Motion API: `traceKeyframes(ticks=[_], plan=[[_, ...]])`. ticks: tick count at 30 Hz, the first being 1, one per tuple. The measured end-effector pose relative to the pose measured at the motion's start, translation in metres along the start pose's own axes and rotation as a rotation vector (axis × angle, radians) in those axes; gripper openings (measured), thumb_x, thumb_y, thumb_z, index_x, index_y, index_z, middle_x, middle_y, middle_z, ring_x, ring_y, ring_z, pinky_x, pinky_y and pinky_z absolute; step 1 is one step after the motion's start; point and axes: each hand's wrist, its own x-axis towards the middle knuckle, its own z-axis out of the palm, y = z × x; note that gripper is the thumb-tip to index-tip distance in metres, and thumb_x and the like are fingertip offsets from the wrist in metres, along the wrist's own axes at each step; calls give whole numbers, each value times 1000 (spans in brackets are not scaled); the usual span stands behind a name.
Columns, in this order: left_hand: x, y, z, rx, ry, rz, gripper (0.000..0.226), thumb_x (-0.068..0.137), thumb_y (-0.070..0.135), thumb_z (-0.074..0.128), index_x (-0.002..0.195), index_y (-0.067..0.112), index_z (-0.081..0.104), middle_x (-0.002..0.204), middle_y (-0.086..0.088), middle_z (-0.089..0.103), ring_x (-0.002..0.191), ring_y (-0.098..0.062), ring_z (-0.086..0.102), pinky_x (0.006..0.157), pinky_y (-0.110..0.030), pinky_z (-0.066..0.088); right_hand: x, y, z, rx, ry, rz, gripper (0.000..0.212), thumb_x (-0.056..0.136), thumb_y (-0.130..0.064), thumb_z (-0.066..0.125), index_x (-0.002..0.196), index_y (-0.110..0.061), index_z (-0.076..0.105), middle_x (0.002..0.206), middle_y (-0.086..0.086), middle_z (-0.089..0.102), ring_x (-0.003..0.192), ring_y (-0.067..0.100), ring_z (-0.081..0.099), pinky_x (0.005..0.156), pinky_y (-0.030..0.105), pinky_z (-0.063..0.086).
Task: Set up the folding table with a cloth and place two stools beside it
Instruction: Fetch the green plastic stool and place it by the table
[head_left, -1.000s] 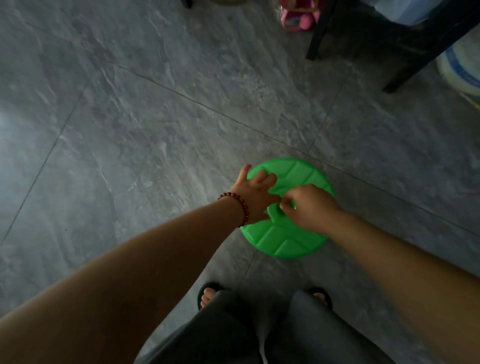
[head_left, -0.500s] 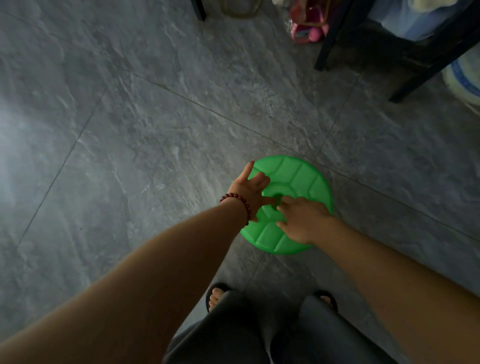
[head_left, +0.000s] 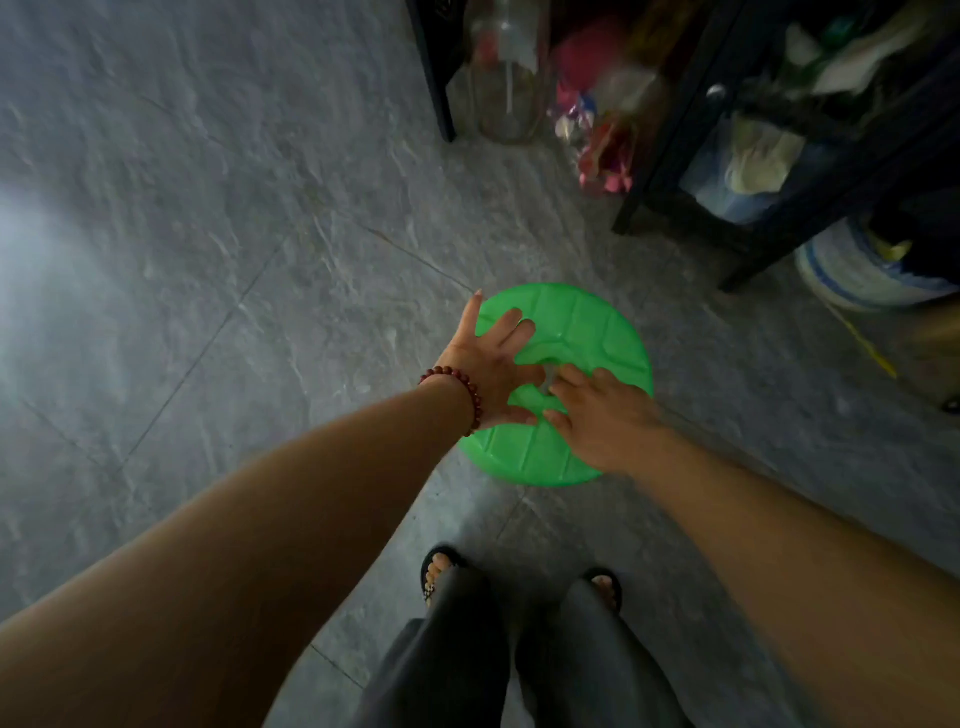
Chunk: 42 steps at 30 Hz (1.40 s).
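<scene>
A round green plastic stool (head_left: 597, 332) stands on the grey tiled floor just ahead of my feet; I see only its seat top, with a small hole in the middle. My left hand (head_left: 493, 364), with a bead bracelet at the wrist, lies on the seat's left half with fingers spread and straight. My right hand (head_left: 597, 410) rests on the near right part of the seat, its fingers flat and reaching toward the centre hole. Neither hand curls round anything. The folding table and the cloth are out of view.
A dark shelf frame (head_left: 654, 171) stands at the back right with bags and clutter inside. A clear jar (head_left: 506, 67) and pink items (head_left: 602, 156) sit on the floor beside it. A white and blue sack (head_left: 852, 270) lies far right. My sandalled feet (head_left: 441, 571) are below the stool.
My fingers have uncurled from the centre hole and both hands now lie flat and spread on the seat. The view has tilted up, showing more of the shelf.
</scene>
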Motion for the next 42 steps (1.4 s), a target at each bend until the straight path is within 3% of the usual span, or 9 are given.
traceKeyframes(ticks=[4, 7, 13, 18, 31, 42], plan=[[-37, -21, -75, 2, 16, -68, 67, 81, 75, 30, 141, 46, 25, 157, -6, -4, 142, -33, -15, 101, -68, -13, -37, -12, -77, -48, 95, -39, 44, 97, -44, 35, 136, -24, 37, 139, -9, 35, 111, 24, 44, 82, 38, 47], [-70, -36, -136, 3, 24, -139, 68, 80, 77, 29, 141, 47, 21, 157, -6, -12, 140, -39, -17, 98, -72, -12, -67, -24, -142, -68, 143, -69, 45, 97, -43, 35, 137, -24, 37, 140, -9, 34, 112, 24, 43, 83, 38, 47], [-147, -55, -245, -193, -1, -250, 67, 77, 78, 31, 138, 50, 23, 155, -2, -19, 140, -40, -15, 100, -74, 16, -132, -51, -256, -165, 207, -155, 48, 97, -43, 34, 141, -22, 34, 145, -10, 30, 116, 25, 40, 86, 37, 45], [-208, -66, -293, -258, 117, -319, 63, 77, 75, 37, 134, 48, 32, 156, -2, -13, 140, -41, -13, 102, -68, 25, -165, -83, -318, -212, 215, -232, 48, 98, -42, 33, 140, -19, 34, 145, -8, 29, 116, 26, 39, 87, 39, 43], [-342, -118, -287, -445, 342, -541, 57, 75, 74, 45, 126, 47, 46, 156, -4, 5, 142, -38, -2, 104, -60, 32, -177, -209, -390, -413, 270, -447, 50, 99, -43, 27, 143, -20, 30, 144, -7, 30, 115, 25, 39, 87, 42, 45], [-448, -231, -258, -417, 397, -642, 60, 78, 74, 37, 130, 46, 42, 155, -6, 6, 144, -27, 6, 107, -57, 30, -122, -354, -435, -464, 367, -586, 49, 99, -45, 24, 139, -20, 38, 140, -2, 39, 112, 26, 44, 86, 40, 44]])
